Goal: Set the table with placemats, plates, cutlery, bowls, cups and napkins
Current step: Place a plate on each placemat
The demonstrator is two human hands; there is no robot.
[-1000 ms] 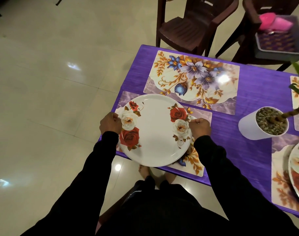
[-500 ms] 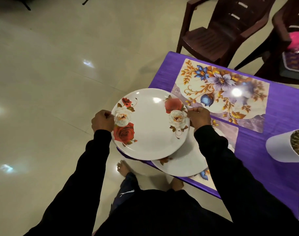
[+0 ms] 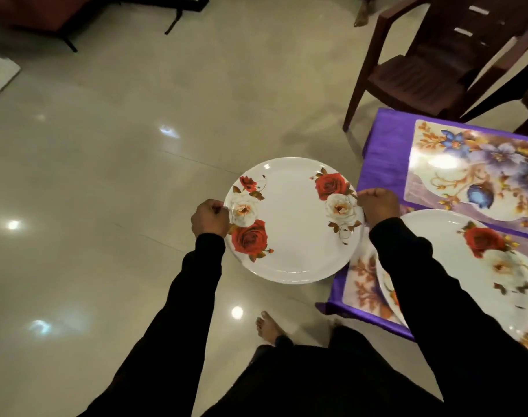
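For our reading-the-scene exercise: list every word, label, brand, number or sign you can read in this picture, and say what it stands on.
None: no readable text anywhere.
White round plate with red and white roses, gripped by the left hand and right hand: flowers only.
Second rose plate on the table: flowers only.
Glossy floral placemat on the purple tablecloth: flowers only.
Brown plastic chair: no marking visible.

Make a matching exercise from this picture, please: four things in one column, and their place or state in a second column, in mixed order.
Things:
1. held plate
2. second plate
3. far placemat
4. chair

Places or states:
A. lies on the near placemat
B. stands on the floor beyond the table
C. gripped at both edges, over the floor
D. carries no plate

Pairs: 1-C, 2-A, 3-D, 4-B
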